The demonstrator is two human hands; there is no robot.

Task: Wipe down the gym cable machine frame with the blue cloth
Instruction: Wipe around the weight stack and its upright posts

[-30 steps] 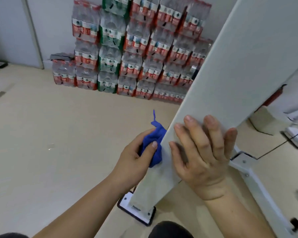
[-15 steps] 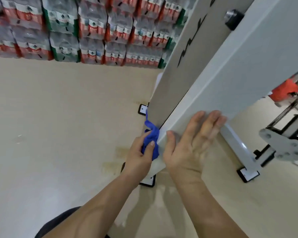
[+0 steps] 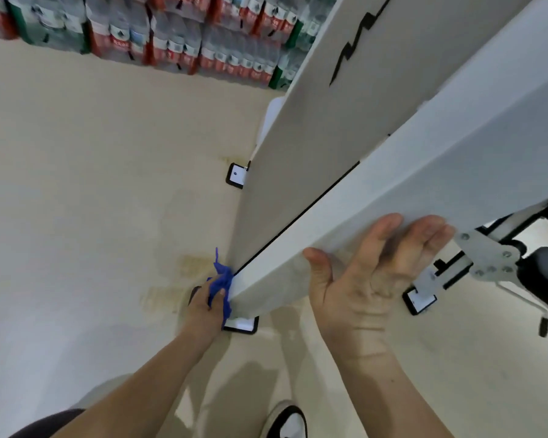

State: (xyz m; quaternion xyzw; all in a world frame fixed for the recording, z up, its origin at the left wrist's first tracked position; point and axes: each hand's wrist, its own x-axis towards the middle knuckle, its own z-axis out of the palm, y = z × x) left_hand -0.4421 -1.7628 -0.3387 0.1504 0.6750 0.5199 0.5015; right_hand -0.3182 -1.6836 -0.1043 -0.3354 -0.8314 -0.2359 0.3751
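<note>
Head view. Your left hand [image 3: 206, 306] grips the bunched blue cloth [image 3: 220, 281] and presses it to the left edge of the white post [image 3: 377, 200], low down, just above the foot plate [image 3: 242, 325]. Your right hand [image 3: 370, 273] lies flat on the post's near face, fingers straight, grasping nothing, higher up the post than the left. The post's long axis runs from the foot plate up and to the right, out of frame. The cloth sits at its low end, so downward travel looks nearly spent and the long run lies upward. The grey panel [image 3: 314, 137] stands close behind the post across a narrow dark seam. Bare floor [image 3: 92, 184] lies to the left. A bracket [image 3: 487, 257] crowds your right fingertips.
</note>
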